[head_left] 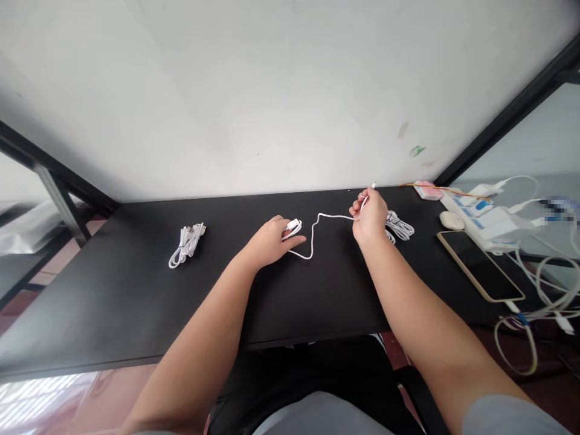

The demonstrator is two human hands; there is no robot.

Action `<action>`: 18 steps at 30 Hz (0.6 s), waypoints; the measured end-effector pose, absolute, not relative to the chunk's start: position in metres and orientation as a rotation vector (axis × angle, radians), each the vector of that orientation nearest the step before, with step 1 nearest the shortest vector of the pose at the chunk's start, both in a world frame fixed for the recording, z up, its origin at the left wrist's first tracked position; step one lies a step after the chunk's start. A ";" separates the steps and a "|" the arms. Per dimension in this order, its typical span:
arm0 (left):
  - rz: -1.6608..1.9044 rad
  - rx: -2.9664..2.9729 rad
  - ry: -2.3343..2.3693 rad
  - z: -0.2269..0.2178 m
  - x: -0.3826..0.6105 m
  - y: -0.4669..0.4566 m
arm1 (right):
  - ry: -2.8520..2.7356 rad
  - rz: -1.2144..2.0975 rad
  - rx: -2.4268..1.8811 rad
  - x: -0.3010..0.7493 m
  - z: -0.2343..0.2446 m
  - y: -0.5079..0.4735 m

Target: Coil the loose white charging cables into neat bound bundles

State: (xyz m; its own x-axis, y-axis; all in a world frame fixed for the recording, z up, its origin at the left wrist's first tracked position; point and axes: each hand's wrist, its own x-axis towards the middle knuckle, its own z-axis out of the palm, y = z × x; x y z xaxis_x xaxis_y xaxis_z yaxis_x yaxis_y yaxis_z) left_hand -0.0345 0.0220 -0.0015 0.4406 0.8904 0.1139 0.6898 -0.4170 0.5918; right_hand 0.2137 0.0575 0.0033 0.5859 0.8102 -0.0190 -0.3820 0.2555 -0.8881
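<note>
You have one white cable (312,234) in work on the black desk (317,302), running slack between both hands. At its left end, your left hand (272,240) holds the coiled part and one plug between thumb and fingers; at its right end, your right hand (372,214) is curled round the other end, tip protruding. Well left of the cable lies one tied bundle (186,243). Right of the cable, just beside your right hand and partly hidden by it, is a second bundle (401,226), the nearest obstruction. Farther right of the cable: one mouse (452,220), one phone (480,266), one pink box (428,190), one power strip (458,200), and tangled cords (550,314), number indeterminable. Behind the cable stands one wall (272,103).
</note>
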 end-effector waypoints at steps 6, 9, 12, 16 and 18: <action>0.270 2.015 1.209 0.014 -0.036 0.014 | -0.507 0.771 -1.003 0.216 0.004 0.058; 0.369 2.005 1.122 0.017 -0.036 0.011 | -0.497 0.732 -1.000 0.221 0.005 0.059; 0.559 1.919 1.136 0.015 -0.034 0.012 | -0.526 0.771 -0.996 0.219 0.005 0.059; 0.874 1.688 1.212 0.004 -0.028 0.018 | -0.619 0.925 -0.937 0.201 0.002 0.051; 1.026 1.569 1.202 -0.002 -0.024 0.020 | -0.750 1.034 -0.915 0.187 -0.001 0.045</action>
